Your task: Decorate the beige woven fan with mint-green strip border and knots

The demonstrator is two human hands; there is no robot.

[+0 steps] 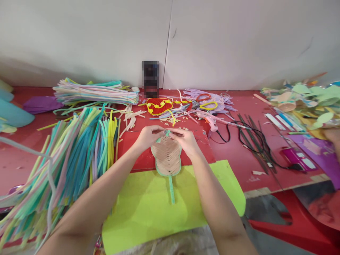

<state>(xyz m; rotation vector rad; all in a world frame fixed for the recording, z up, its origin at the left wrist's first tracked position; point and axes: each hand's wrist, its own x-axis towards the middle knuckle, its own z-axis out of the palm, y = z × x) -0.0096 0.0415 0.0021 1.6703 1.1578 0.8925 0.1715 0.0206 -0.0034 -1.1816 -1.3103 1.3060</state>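
Observation:
A small fan-shaped pipe-cleaner piece [166, 158], beige with a mint-green edge and a mint-green stick handle, lies over a red board and a yellow-green sheet. Its handle points toward me. At its far end, my left hand [151, 137] is closed with the fingertips pinched on the mint-green edging. Facing it from the other side, my right hand [183, 140] pinches the same mint-green tip. The fingertips of both hands nearly meet there, and they partly hide that end.
Bundled pastel pipe cleaners [77, 152] lie at left, with another bundle [95, 92] behind. A red-and-yellow fan [159, 106], a pink glue gun [208, 119] and its black cable [252, 141] are beyond. The yellow-green sheet [148, 212] covers the near edge; a red chair [297, 219] stands right.

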